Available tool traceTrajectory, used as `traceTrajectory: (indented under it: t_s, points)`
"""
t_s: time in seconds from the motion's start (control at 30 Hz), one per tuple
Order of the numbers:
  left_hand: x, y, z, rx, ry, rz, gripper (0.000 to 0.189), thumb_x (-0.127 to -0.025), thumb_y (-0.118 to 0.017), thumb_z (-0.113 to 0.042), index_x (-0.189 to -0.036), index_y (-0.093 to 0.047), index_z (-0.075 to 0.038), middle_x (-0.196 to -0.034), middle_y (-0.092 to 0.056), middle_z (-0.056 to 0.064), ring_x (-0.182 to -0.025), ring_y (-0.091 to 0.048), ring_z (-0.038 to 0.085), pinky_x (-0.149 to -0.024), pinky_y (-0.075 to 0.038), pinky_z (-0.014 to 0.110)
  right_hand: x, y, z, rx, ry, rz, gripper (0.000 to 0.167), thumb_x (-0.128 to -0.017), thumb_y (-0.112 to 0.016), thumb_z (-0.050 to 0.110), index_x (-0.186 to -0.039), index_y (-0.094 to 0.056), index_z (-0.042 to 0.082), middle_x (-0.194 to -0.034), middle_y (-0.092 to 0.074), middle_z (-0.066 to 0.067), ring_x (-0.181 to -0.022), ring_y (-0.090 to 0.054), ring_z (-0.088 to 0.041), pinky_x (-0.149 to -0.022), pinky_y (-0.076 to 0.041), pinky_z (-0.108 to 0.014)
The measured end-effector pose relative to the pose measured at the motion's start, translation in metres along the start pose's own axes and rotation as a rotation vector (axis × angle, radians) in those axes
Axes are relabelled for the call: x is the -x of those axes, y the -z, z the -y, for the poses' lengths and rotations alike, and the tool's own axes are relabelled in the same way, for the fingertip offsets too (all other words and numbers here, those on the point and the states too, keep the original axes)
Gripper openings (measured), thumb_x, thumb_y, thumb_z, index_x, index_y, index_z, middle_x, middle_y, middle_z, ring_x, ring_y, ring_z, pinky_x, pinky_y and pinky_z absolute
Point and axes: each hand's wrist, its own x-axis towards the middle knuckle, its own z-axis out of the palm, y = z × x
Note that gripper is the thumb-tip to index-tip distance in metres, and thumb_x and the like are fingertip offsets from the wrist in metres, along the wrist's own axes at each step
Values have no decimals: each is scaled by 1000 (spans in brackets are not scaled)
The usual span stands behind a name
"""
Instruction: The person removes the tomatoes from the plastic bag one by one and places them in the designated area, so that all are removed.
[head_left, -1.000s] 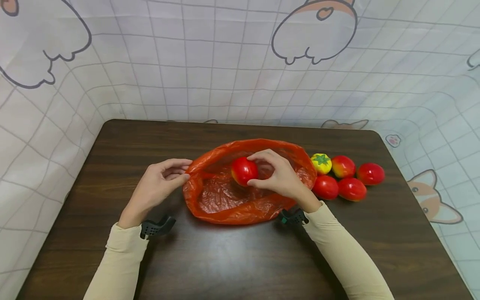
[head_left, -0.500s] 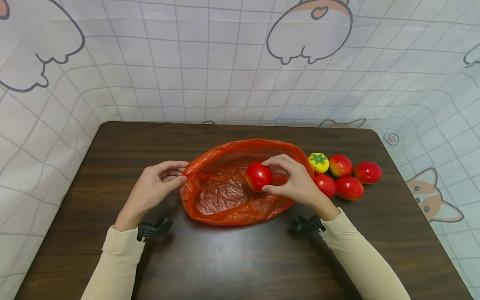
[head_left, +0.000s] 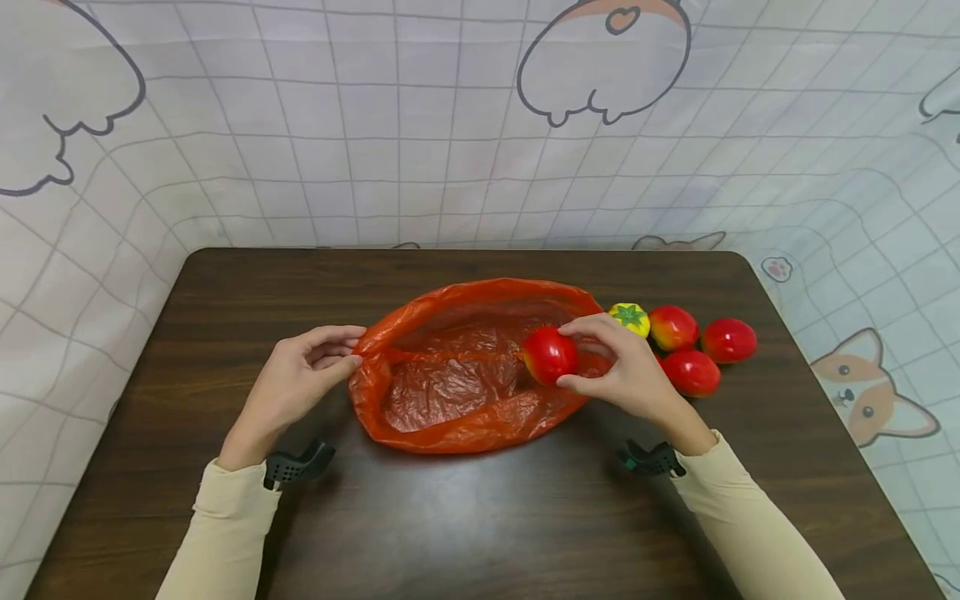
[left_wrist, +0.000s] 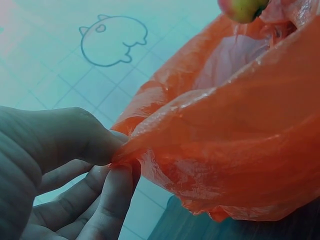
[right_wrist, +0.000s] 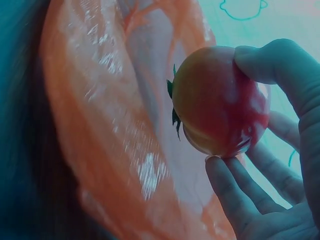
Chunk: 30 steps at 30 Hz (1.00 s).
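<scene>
In the head view an orange-red plastic bag (head_left: 450,367) lies on the table with its mouth spread wide. My left hand (head_left: 292,387) pinches the left end of its rim between thumb and fingers, and the left wrist view shows the gathered film (left_wrist: 127,152) at the fingertips. With thumb and fingertips, my right hand (head_left: 630,367) grips a glossy red tomato (head_left: 550,355) over the right part of the bag's mouth. Seen from the right wrist, the tomato (right_wrist: 220,102) has a yellowish side and green leaves pointing towards the bag.
Right of the bag sit several glossy fruits: a yellow one with a green star-shaped top (head_left: 628,318), a red-yellow one (head_left: 673,327) and red ones (head_left: 729,340). The dark wooden table (head_left: 450,533) meets a patterned cloth backdrop (head_left: 420,125) behind.
My right hand has carried the tomato rightwards, from the middle of the bag's mouth to its right part. The left hand keeps its pinch on the rim. The head view has shifted slightly.
</scene>
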Motion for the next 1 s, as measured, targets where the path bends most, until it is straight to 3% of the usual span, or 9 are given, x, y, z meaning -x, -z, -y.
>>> traceTrajectory:
  t_s: [0.17, 0.27, 0.67, 0.83, 1.0]
  points:
    - [1, 0, -2, -11, -1, 0, 41, -97, -73, -21, -136, -65, -10, -129, -69, 14, -100, -70, 4, -87, -56, 9, 16, 10, -7, 31, -14, -51, 56, -79, -91, 13, -129, -66, 18, -132, -63, -2, -116, -61, -4, -97, -55, -15]
    - [1, 0, -3, -16, -5, 0, 40, -97, -73, -20, -135, -65, -9, -129, -70, 14, -99, -70, 3, -86, -56, 9, 25, 15, -10, 30, -24, -76, 56, -79, -90, 11, -129, -66, 18, -132, -63, -3, -116, -58, 2, -95, -53, -10]
    - [4, 1, -6, -17, -17, 4, 41, -98, -72, -21, -136, -64, -8, -129, -69, 16, -99, -69, -3, -85, -57, 9, 49, 26, -21, -25, -14, -135, 60, -76, -89, 0, -130, -65, 11, -130, -62, -7, -116, -59, 3, -95, -53, -9]
    - [4, 2, -7, -29, -16, -2, 40, -99, -72, -22, -136, -65, -8, -128, -69, 16, -98, -69, -2, -84, -57, 10, 61, 30, -28, -14, -23, -160, 62, -74, -89, -2, -131, -63, 5, -130, -62, 5, -118, -58, 2, -95, -53, -9]
    - [4, 5, -8, -54, -5, -3, 40, -99, -71, -24, -137, -65, -10, -129, -70, 15, -98, -69, -2, -83, -57, 11, 73, 33, -35, 10, -16, -205, 64, -71, -91, -4, -128, -65, 7, -127, -62, 12, -116, -59, 1, -94, -52, -8]
